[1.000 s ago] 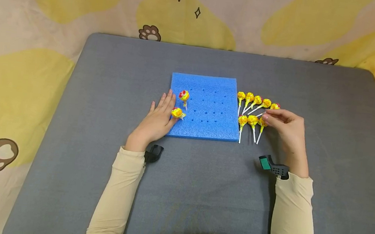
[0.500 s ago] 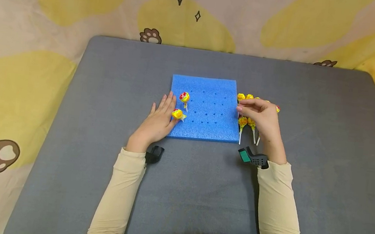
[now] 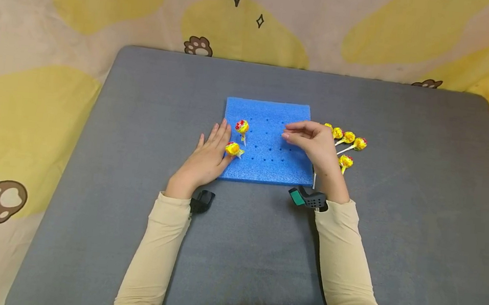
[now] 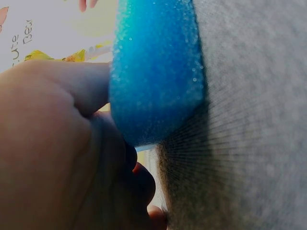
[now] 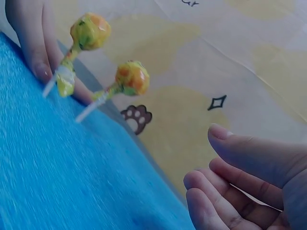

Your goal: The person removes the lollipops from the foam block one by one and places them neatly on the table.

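Note:
A blue foam block [image 3: 265, 169] with rows of small holes lies on the table. Two yellow-and-red wrapped lollipops, a far one [image 3: 242, 126] and a near one [image 3: 232, 148], stand in its left side on white sticks. My left hand [image 3: 205, 161] rests along the block's left edge with straight fingers. In the left wrist view its thumb [image 4: 81, 84] lies over the foam [image 4: 156, 72]. Over the right part of the block hovers my right hand [image 3: 316, 144]. The right wrist view shows its thumb [image 5: 249, 148] and fingers apart, with nothing between them.
Several loose lollipops [image 3: 360, 143] lie right of the block, some hidden behind my right hand and wrist. The grey table [image 3: 434, 200] extends around the block. A patterned cloth [image 3: 327, 28] hangs beyond the table's far edge.
My right hand has moved left, from the loose lollipops to above the foam block, carrying nothing visible. The left hand stays at the block's edge. Both standing lollipops keep their places.

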Action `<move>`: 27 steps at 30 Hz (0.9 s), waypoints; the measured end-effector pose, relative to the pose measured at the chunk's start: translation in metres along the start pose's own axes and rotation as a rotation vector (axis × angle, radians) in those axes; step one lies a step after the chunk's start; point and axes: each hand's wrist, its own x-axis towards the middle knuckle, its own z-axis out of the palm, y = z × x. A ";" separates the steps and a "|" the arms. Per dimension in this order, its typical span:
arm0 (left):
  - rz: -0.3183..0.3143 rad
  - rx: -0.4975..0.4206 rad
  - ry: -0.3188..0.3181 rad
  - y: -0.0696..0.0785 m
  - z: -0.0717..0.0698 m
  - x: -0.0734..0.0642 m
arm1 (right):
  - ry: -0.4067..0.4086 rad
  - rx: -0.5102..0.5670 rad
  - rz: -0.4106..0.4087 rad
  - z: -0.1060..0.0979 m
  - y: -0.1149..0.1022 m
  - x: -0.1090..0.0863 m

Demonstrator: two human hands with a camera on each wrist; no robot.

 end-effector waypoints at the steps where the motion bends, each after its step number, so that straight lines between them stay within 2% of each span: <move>1: 0.002 -0.001 0.001 0.000 0.000 0.000 | -0.006 0.003 -0.001 0.002 0.001 0.001; 15: -0.012 0.008 0.008 0.001 0.002 0.001 | -0.096 0.023 -0.031 0.051 0.002 0.011; 24: -0.001 0.003 0.005 0.000 0.002 0.001 | -0.077 0.060 -0.029 0.071 0.007 0.012; 27: -0.005 0.001 0.002 0.000 0.001 0.001 | -0.068 0.104 -0.022 0.076 0.010 0.012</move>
